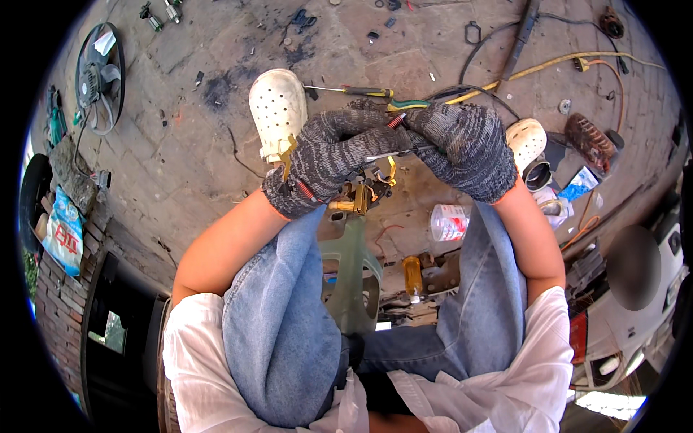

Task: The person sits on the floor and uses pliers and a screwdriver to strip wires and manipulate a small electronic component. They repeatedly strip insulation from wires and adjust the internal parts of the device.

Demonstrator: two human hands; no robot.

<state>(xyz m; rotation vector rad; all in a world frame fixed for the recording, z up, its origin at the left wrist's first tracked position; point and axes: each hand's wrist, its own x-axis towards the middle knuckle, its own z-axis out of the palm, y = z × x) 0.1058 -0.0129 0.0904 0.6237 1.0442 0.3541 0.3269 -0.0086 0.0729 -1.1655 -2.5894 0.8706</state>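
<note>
My left hand (pixel 328 148), in a grey-and-black knit glove, is closed at the fingertips around a small part with a copper-red coil (pixel 395 120). My right hand (pixel 465 148), gloved alike, meets it there, fingers curled on a thin silver metal tool (pixel 390 154) that points left. Whether the tool touches the part is hidden. A gold-coloured metal strip (pixel 288 157) shows by my left wrist. Below the hands, between my knees, is a brass-coloured piece (pixel 355 200) with dark parts and a yellow wire; what supports it cannot be made out.
A screwdriver (pixel 368 92) lies beyond my hands. A green plastic stool (pixel 351 260) stands between my legs, near a clear plastic tub (pixel 450 222) and an amber bottle (pixel 412 276). A fan (pixel 92 83) lies far left. Cables (pixel 534 72) and scattered parts cover the right.
</note>
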